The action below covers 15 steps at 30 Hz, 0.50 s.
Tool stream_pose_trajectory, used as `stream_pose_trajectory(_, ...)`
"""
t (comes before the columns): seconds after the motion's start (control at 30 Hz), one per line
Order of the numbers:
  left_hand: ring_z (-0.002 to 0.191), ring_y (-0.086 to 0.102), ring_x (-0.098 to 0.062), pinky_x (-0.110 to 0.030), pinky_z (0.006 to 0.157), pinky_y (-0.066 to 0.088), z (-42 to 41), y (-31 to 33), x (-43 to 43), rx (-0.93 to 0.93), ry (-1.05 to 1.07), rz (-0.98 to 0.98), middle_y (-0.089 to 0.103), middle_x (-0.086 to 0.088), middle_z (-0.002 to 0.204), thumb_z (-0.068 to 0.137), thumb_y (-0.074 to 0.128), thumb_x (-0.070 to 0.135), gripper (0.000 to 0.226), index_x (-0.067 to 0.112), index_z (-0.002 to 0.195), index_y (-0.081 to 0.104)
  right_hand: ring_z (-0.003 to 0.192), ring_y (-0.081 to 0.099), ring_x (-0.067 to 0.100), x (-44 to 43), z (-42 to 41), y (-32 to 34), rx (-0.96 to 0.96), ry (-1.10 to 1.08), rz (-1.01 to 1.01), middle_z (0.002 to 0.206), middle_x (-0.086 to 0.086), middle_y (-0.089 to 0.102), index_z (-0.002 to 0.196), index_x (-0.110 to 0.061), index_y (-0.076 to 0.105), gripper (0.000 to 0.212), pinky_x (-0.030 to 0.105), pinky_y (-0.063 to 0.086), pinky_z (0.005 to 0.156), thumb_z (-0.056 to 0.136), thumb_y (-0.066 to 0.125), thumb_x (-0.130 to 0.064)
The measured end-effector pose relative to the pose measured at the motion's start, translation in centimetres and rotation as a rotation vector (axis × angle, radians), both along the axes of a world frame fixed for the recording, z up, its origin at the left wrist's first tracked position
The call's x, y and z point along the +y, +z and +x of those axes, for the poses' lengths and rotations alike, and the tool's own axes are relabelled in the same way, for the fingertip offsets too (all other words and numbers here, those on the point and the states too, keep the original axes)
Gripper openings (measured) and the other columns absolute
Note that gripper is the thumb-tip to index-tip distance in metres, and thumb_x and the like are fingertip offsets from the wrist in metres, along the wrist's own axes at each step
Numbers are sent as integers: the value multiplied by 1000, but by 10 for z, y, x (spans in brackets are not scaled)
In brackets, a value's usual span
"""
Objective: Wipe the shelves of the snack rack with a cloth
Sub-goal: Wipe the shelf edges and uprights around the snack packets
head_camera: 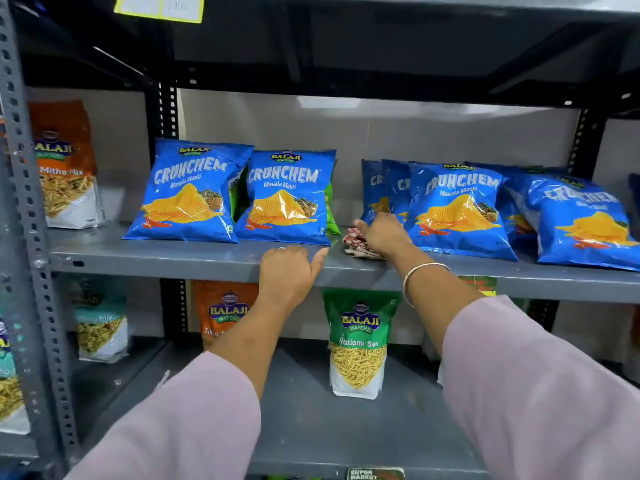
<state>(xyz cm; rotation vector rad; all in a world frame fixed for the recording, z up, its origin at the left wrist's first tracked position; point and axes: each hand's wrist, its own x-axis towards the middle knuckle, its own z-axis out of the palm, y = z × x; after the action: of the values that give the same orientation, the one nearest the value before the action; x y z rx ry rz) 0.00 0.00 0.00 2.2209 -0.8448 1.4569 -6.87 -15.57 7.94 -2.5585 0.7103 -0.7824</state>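
A grey metal shelf (173, 254) of the snack rack runs across the middle of the view. My right hand (384, 233) presses a red-and-white checked cloth (356, 242) onto the shelf, in the gap between two groups of blue chip bags. My left hand (289, 271) rests on the shelf's front edge, fingers curled over it, just below a blue Crunchem bag (287, 199). Another blue bag (188, 192) stands to its left. Part of the cloth is hidden under my right hand.
More blue bags (457, 209) lean at the right of the shelf, one (585, 223) near the right edge. An orange Mitha Mix pack (65, 164) stands far left. The lower shelf (298, 410) holds a green Ratlami Sev pack (358, 344). A perforated upright post (31, 220) stands left.
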Motion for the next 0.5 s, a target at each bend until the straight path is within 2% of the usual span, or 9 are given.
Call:
stream_pose_trajectory(0.07,33,33,-20,-23,46,20,0,0,0,-30,10,-52,44,-3,36,88,29,48,62,13,42,48,125,48,39,1,8,2,63,-10,66,134,28,50,125,7,51,62,44,40,105,96,41,-47)
stream_pose_trajectory(0.13,32,39,-21,-22,46,20,-3,-2,1,-65,42,-46,44,-2,36,88,30,47,60,14,41,48,124,49,39,1,15,4,113,9,122,134,26,52,123,4,53,64,45,42,105,94,42,-51)
stream_pose_trajectory(0.27,32,43,-21,-22,45,21,-2,0,0,-105,59,-52,45,-2,36,87,30,45,59,14,41,50,138,36,35,2,24,-2,324,21,58,151,17,38,140,-6,42,72,45,32,114,90,43,-58)
stream_pose_trajectory(0.3,32,43,-21,-22,45,21,-3,0,-1,-96,58,-52,45,-2,36,87,30,45,59,13,41,51,139,36,34,3,25,-3,372,28,34,152,15,36,142,-9,40,71,44,32,115,91,43,-58)
stream_pose_trajectory(0.4,31,41,-20,-22,46,20,-4,0,-1,-80,61,-58,44,-1,35,86,31,44,59,14,40,51,130,47,33,8,22,-2,412,41,-16,144,13,48,133,-13,50,56,44,39,110,90,48,-49)
stream_pose_trajectory(0.5,31,41,-19,-22,46,19,-5,1,-1,-52,81,-38,43,0,35,86,30,44,59,15,39,50,128,48,34,11,18,-2,331,-19,-10,141,14,50,133,-10,49,48,42,41,108,93,47,-36)
